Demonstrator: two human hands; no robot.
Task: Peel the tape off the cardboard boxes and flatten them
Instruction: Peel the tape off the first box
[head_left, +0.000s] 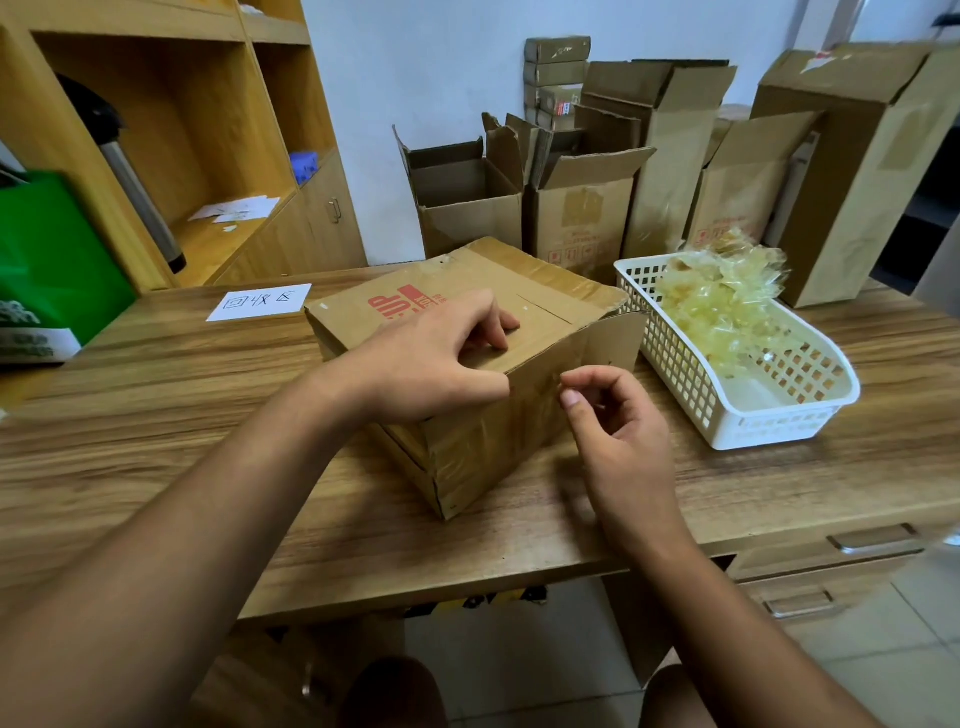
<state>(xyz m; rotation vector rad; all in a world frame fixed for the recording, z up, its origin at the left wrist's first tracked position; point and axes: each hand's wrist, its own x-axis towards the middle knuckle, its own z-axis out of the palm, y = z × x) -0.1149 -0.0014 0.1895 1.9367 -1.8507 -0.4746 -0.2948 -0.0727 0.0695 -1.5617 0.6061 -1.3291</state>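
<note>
While the left hand (441, 358) steadies the cardboard box (545, 312) in the middle of the desk (156, 415), fingers curled on its top and thumb over the near edge, the right hand (613, 415) sits at the box's front edge, thumb and forefinger nearly closed; whether they pinch anything is unclear. Just right, a basket (727, 431) holds peeled tape (722, 306).

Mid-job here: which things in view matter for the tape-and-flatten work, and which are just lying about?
Job: cardboard box held by left hand, right hand at its edge; open boxes behind; white basket of peeled tape.
Lying about: green bag, flask on the shelf, paper label.
</note>
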